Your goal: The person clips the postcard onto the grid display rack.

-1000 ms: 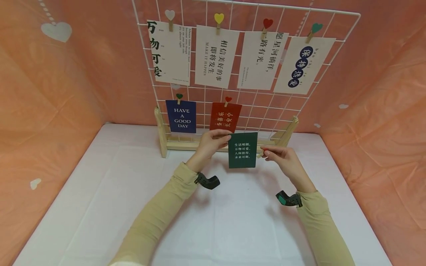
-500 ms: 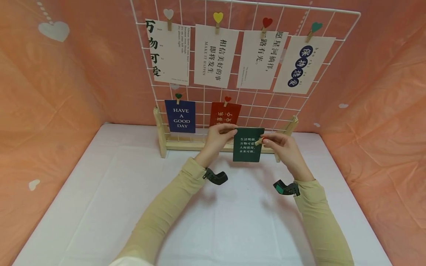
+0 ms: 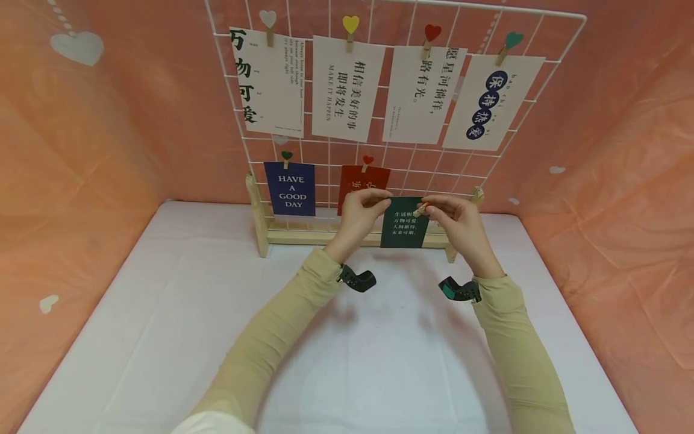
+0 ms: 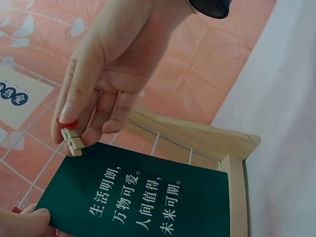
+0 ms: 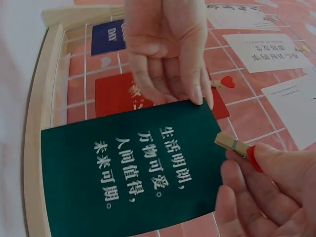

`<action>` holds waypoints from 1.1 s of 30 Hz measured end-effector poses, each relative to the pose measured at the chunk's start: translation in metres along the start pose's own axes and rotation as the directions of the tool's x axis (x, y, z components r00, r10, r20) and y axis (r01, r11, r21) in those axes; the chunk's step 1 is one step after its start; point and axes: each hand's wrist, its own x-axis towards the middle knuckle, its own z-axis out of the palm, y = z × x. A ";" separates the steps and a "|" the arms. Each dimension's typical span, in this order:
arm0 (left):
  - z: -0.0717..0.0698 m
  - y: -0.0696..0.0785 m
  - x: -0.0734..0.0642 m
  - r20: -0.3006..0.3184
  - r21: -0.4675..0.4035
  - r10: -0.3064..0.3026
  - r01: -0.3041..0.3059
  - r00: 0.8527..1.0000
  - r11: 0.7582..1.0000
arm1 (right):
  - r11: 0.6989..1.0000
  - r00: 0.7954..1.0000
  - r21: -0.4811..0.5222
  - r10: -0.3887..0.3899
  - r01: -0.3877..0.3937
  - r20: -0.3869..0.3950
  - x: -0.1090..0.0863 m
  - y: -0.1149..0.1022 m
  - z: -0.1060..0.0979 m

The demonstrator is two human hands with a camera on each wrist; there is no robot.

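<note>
A dark green card [image 3: 402, 226] with white Chinese lettering is held upright in front of the wire grid [image 3: 434, 175]. My left hand [image 3: 360, 217] pinches its upper left corner between thumb and fingers. At the card's upper right, my right hand [image 3: 458, 226] pinches a small wooden clothespin [image 5: 231, 142] with a red heart on its end. In the right wrist view the clothespin's tip lies over the card's top edge; whether it grips the card I cannot tell. Behind my left hand hangs a red card [image 5: 111, 94], partly hidden.
Four-sided white cards [image 3: 348, 90] hang in the upper row, under heart clothespins. A blue card [image 3: 290, 190] hangs lower left. The grid stands in a wooden base [image 3: 293, 237] on a white tabletop [image 3: 162, 313], with orange cloth [image 3: 97, 150] around.
Both hands have moved up and toward the grid with the green card. My right hand has brought the clothespin from beside the card to its upper right part.
</note>
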 end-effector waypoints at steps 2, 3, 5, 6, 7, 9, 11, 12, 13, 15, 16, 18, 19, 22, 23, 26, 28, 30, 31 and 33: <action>0.000 0.003 0.002 -0.005 0.032 0.022 -0.022 1.000 0.999 | 1.000 0.999 -0.016 -0.026 0.026 -0.031 0.003 -0.002 0.000; 0.000 0.004 0.003 -0.007 0.041 0.035 -0.035 0.999 0.999 | 0.999 0.998 -0.023 -0.037 0.036 -0.046 0.004 -0.002 -0.001; 0.001 0.005 0.006 -0.011 0.058 0.068 -0.067 0.998 0.996 | 0.998 0.996 -0.023 -0.054 0.053 -0.074 0.007 -0.004 -0.002; 0.001 0.006 0.008 -0.014 0.067 0.087 -0.086 0.996 0.994 | 0.998 0.994 -0.017 -0.061 0.060 -0.087 0.008 -0.005 -0.003; 0.002 0.007 0.009 -0.016 0.073 0.106 -0.105 0.994 0.992 | 0.998 0.993 -0.016 -0.070 0.069 -0.100 0.009 -0.005 -0.003; 0.002 0.009 0.011 -0.020 0.079 0.136 -0.134 0.991 0.988 | 0.996 0.989 -0.016 -0.084 0.083 -0.122 0.012 -0.006 -0.005; 0.003 0.011 0.013 -0.023 0.083 0.155 -0.152 0.988 0.985 | 0.995 0.985 -0.030 -0.097 0.093 -0.143 0.015 -0.006 -0.007; 0.004 0.012 0.014 -0.026 0.089 0.162 -0.159 0.986 0.983 | 0.995 0.983 -0.038 -0.102 0.097 -0.153 0.016 -0.006 -0.008; 0.004 0.012 0.015 -0.028 0.098 0.166 -0.163 0.986 0.982 | 0.994 0.981 -0.053 -0.107 0.100 -0.161 0.017 -0.007 -0.009; 0.005 0.014 0.017 -0.033 0.116 0.173 -0.168 0.984 0.979 | 0.991 0.978 -0.075 -0.119 0.107 -0.172 0.019 -0.010 -0.010; 0.006 0.014 0.018 -0.036 0.125 0.177 -0.171 0.984 0.977 | 0.990 0.977 -0.084 -0.126 0.113 -0.174 0.019 -0.013 -0.009; 0.007 0.016 0.019 -0.043 0.135 0.188 -0.181 0.981 0.974 | 0.987 0.974 -0.102 -0.141 0.124 -0.179 0.018 -0.022 -0.008; 0.008 0.017 0.019 -0.048 0.137 0.192 -0.184 0.980 0.973 | 0.985 0.972 -0.111 -0.150 0.131 -0.182 0.017 -0.026 -0.007; 0.009 0.019 0.021 -0.060 0.146 0.208 -0.198 0.976 0.969 | 0.981 0.966 -0.115 -0.174 0.154 -0.192 0.016 -0.039 -0.004; 0.010 0.020 0.022 -0.064 0.152 0.215 -0.203 0.975 0.967 | 0.980 0.963 -0.116 -0.184 0.164 -0.196 0.017 -0.041 -0.003; 0.011 0.022 0.024 -0.075 0.171 0.236 -0.221 0.969 0.960 | 0.974 0.955 -0.120 -0.214 0.192 -0.207 0.019 -0.044 -0.002; 0.012 0.022 0.025 -0.079 0.181 0.254 -0.237 0.964 0.955 | 0.970 0.949 -0.126 -0.232 0.209 -0.215 0.021 -0.044 -0.002; 0.013 0.022 0.026 -0.084 0.189 0.272 -0.252 0.959 0.949 | 0.964 0.943 -0.137 -0.253 0.227 -0.218 0.022 -0.045 -0.001; 0.013 0.022 0.027 -0.087 0.193 0.280 -0.259 0.956 0.946 | 0.962 0.940 -0.138 -0.260 0.234 -0.220 0.022 -0.045 0.000; 0.014 0.022 0.028 -0.090 0.198 0.290 -0.268 0.953 0.943 | 0.960 0.936 -0.125 -0.274 0.251 -0.222 0.023 -0.044 0.000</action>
